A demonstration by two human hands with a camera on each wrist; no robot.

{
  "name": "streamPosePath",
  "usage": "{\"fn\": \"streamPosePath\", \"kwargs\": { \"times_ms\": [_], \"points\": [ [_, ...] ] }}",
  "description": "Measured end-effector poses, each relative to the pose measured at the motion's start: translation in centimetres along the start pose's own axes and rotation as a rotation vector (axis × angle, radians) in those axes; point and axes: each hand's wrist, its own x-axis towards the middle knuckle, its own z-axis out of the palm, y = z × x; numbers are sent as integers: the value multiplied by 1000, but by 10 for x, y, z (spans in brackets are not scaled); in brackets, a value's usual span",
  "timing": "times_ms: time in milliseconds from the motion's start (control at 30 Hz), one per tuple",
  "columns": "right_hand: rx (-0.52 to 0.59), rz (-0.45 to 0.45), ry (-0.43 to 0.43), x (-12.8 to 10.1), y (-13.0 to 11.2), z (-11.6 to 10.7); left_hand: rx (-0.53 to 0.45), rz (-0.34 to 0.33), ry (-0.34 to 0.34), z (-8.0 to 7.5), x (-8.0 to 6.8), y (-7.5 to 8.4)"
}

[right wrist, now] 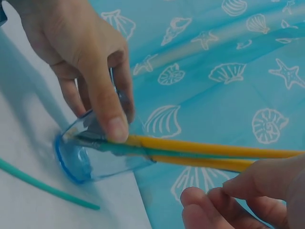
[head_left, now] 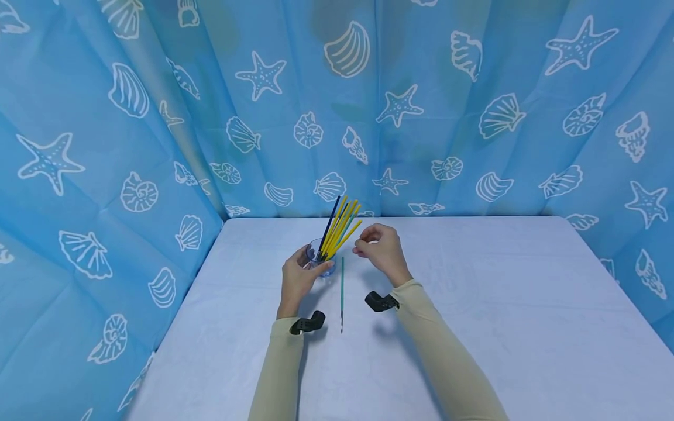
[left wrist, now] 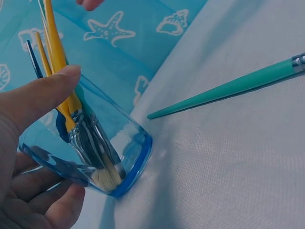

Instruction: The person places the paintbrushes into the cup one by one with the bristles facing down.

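Note:
My left hand (head_left: pixel 315 261) grips a clear blue cup (head_left: pixel 322 270) standing on the white table (head_left: pixel 474 304), thumb on the near side and fingers behind. Several yellow brushes (head_left: pixel 341 225) and one dark brush (head_left: pixel 330 219) stand in the cup bristles down, their handles leaning right. Just beyond the handle ends hovers my right hand (head_left: pixel 363 245), fingers loosely curled, with no brush seen between them. A teal brush (head_left: pixel 341 292) lies on the table between my wrists. The left wrist view shows my thumb (left wrist: pixel 62 78) against the cup (left wrist: pixel 128 143) and the bristles (left wrist: pixel 107 179) at its bottom.
Blue curtains printed with shells and starfish (head_left: pixel 400 105) close in the back and both sides of the table. The table's back left corner (head_left: pixel 226 221) lies just behind the cup. Bare tabletop stretches to the right of my right arm.

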Motion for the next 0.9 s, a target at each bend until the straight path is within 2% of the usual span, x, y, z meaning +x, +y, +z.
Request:
{"fn": "streamPosePath", "kwargs": {
  "times_ms": [267,500,700,900],
  "points": [
    [-63,31,8,-2,14,-5,4,15,-3,-1,0,-1],
    [-93,49,-21,-6,29,-6,0,12,-2,-2,1,-1],
    [-143,115,-58,-9,41,-2,2,11,0,-1,0,0],
    [-176,142,-84,-10,48,8,6,1,5,0,0,0]
  ]
}}
